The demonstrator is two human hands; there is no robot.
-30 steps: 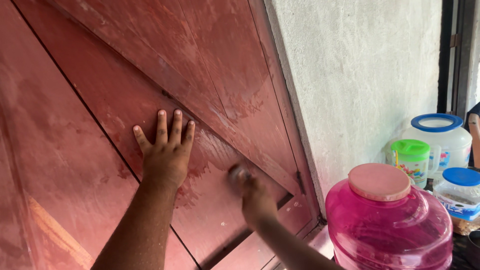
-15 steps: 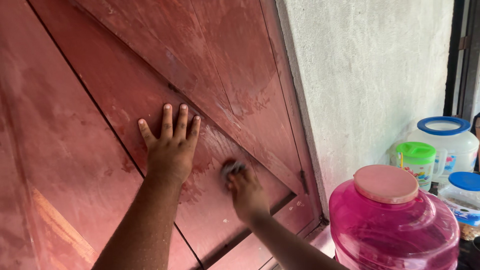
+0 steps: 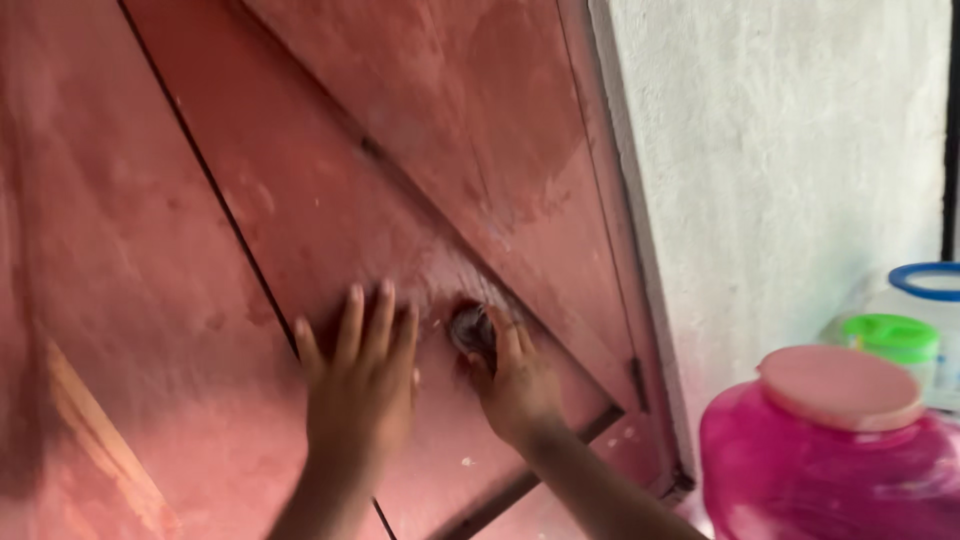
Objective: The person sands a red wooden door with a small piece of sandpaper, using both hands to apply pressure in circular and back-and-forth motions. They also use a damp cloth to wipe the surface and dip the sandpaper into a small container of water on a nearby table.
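Left hand [image 3: 362, 385] lies flat, fingers spread, on the red door [image 3: 300, 180]; right hand [image 3: 515, 385] grips one scrubber [image 3: 472, 328].

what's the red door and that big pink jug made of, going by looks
Red door: seemingly wooden boards, with plank seams and worn, patchy matte red paint. Big pink jug: looks like translucent glossy plastic, with light showing through it, under an opaque paler pink lid, probably plastic too.

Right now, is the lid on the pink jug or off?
On. The pale pink round lid sits flat on top of the pink jug, covering its mouth; no gap shows around its rim.
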